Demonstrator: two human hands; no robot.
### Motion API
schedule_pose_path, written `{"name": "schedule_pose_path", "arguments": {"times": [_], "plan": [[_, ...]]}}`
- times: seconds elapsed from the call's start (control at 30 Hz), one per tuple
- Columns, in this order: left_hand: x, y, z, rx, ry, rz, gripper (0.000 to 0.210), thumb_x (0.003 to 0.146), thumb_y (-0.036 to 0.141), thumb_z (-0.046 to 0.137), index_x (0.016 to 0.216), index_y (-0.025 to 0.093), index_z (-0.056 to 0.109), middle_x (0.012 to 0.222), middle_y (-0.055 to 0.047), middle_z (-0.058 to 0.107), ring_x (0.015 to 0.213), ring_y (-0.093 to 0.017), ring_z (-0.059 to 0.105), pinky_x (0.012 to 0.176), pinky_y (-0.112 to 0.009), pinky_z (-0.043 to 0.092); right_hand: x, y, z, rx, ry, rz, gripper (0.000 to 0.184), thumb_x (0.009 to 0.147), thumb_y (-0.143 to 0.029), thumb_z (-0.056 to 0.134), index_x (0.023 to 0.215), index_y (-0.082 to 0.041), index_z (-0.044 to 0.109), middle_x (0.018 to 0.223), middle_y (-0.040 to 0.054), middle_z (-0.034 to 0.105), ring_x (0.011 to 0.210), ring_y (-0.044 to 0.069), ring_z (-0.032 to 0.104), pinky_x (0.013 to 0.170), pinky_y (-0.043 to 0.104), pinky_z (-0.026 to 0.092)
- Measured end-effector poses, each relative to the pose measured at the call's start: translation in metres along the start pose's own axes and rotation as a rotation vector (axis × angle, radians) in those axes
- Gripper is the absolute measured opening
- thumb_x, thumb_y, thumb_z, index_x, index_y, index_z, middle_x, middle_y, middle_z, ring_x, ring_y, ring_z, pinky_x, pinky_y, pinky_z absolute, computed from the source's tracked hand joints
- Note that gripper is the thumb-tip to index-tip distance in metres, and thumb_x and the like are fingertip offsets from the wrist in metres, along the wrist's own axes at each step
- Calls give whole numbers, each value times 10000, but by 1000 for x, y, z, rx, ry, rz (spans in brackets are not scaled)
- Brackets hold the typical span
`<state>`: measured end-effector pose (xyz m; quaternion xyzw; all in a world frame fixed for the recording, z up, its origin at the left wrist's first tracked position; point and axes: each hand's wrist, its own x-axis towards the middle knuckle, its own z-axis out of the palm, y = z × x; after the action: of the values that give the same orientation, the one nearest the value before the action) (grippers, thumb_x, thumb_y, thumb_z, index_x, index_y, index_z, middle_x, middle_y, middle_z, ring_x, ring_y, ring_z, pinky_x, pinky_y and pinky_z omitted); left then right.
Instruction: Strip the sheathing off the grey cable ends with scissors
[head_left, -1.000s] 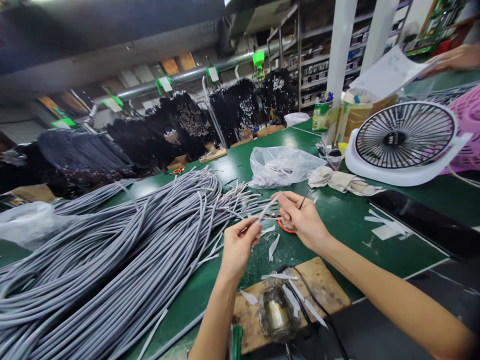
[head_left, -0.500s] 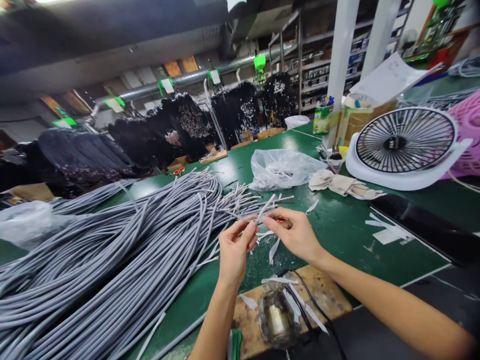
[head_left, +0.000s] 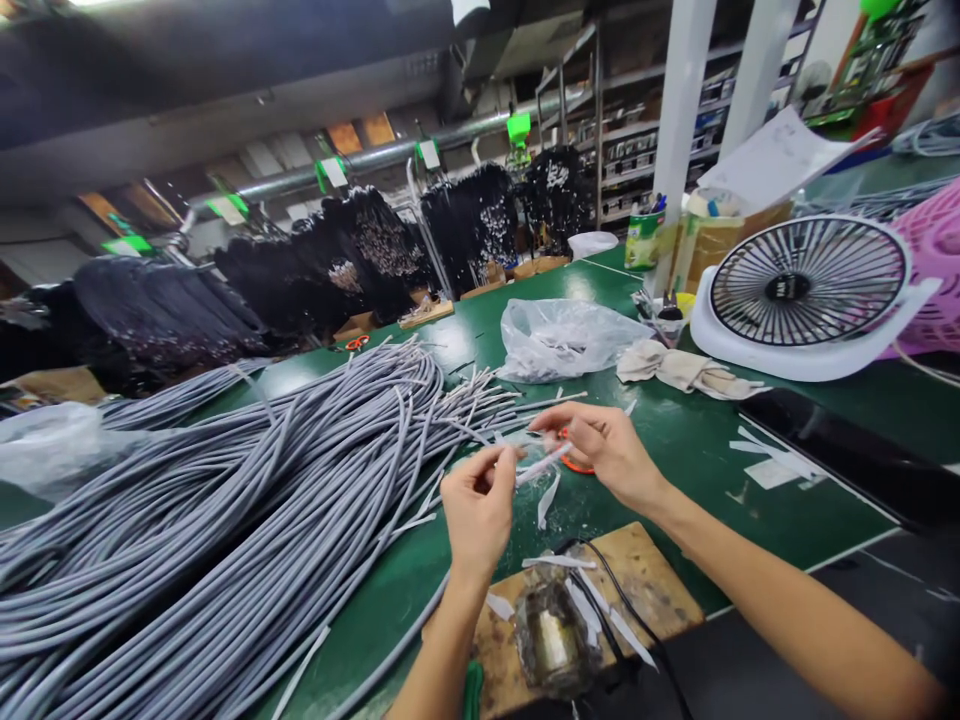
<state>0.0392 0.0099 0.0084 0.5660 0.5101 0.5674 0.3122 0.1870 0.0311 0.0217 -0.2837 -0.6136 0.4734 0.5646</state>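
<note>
My left hand (head_left: 480, 505) pinches a grey cable between thumb and forefinger. The pale end of that cable (head_left: 544, 466) sticks out to the right, tilted slightly up. My right hand (head_left: 611, 455) hovers just over the cable's tip, its bent fingers apart; I cannot make out anything between them. Below its thumb shows an orange ring handle (head_left: 577, 465), partly hidden by the hand. Left of my hands lies a large bundle of grey cables (head_left: 247, 510), with several pale ends pointing toward me. White scraps (head_left: 548, 502) lie on the green table under my hands.
Near me, a wooden board (head_left: 660, 580) carries a round metal pot (head_left: 556, 640) with black cords. Behind my hands lie a clear plastic bag (head_left: 559, 340) and a cloth (head_left: 686, 370). A white fan (head_left: 810, 290) stands at right, beyond a dark panel (head_left: 847, 450).
The cable end has tipped from steeply upright to nearly level, pointing right. My right hand has moved slightly right and up, its fingers spreading. More of the orange handle shows.
</note>
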Motion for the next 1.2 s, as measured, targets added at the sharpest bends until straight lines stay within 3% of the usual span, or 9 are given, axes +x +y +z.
{"name": "schedule_pose_path", "arguments": {"times": [0.17, 0.33, 0.5, 0.7, 0.77, 0.87, 0.93, 1.03, 1.2], "plan": [[-4, 1, 2, 87, 39, 89, 252, 751, 348, 567, 701, 139, 699, 458, 28, 429, 437, -81, 320, 441, -214, 247, 0, -2, -4, -245, 66, -33, 270, 694, -415, 646, 665, -147, 649, 584, -4, 544, 452, 65, 381, 411, 203, 278], [-7, 4, -1, 67, -43, 175, 212, 725, 314, 590, 612, 162, 687, 509, 5, 534, 453, -93, 384, 463, -219, 277, 2, 2, -4, -487, 120, -127, 298, 762, -374, 586, 565, -152, 606, 505, -11, 519, 466, 84, 409, 456, 217, 304], [-8, 2, -2, 114, -94, 156, 190, 703, 297, 617, 600, 148, 672, 457, 21, 472, 433, -74, 326, 444, -216, 237, 6, 6, -4, -714, 144, -272, 291, 788, -272, 557, 517, -166, 554, 521, -12, 498, 494, 87, 416, 508, 222, 310], [-6, -3, -6, -60, -8, 84, 263, 754, 360, 576, 601, 146, 593, 471, 48, 378, 432, -58, 296, 417, -194, 224, 19, 9, -34, -803, 612, -250, 313, 761, -329, 587, 496, -172, 530, 480, -15, 453, 475, 98, 331, 487, 248, 263], [-4, -5, -5, -154, 22, -1, 278, 773, 404, 548, 644, 157, 552, 492, 59, 373, 414, -52, 292, 393, -179, 227, 17, 8, -29, -637, 406, -132, 244, 719, -373, 625, 599, -161, 612, 534, -9, 520, 466, 88, 343, 457, 234, 264], [0, -7, -3, -272, 42, -81, 294, 773, 445, 539, 670, 174, 485, 490, 80, 321, 397, -44, 272, 385, -157, 257, 7, 8, -5, -389, -134, 53, 281, 603, -367, 725, 770, -151, 657, 626, -21, 574, 409, 38, 251, 380, 205, 186], [1, -9, -2, -294, 64, -79, 303, 774, 449, 538, 665, 177, 459, 479, 88, 286, 386, -40, 254, 377, -148, 256, -1, 9, 12, -283, -269, 97, 289, 608, -354, 728, 793, -147, 648, 654, -25, 581, 391, 20, 179, 355, 203, 125], [1, -9, -1, -314, 34, -85, 299, 782, 437, 534, 659, 177, 453, 468, 89, 293, 362, -36, 250, 347, -149, 229, -8, 11, 23, -241, -158, 17, 191, 709, -330, 657, 722, -140, 644, 637, -11, 586, 404, 35, 263, 367, 198, 191], [1, -9, -5, -381, -216, -13, 234, 760, 365, 580, 812, 141, 619, 567, 25, 487, 461, -61, 377, 421, -177, 288, -10, 9, 21, -469, 118, -261, 169, 759, -223, 608, 610, -144, 605, 551, -13, 525, 479, 77, 397, 445, 205, 291]]}}
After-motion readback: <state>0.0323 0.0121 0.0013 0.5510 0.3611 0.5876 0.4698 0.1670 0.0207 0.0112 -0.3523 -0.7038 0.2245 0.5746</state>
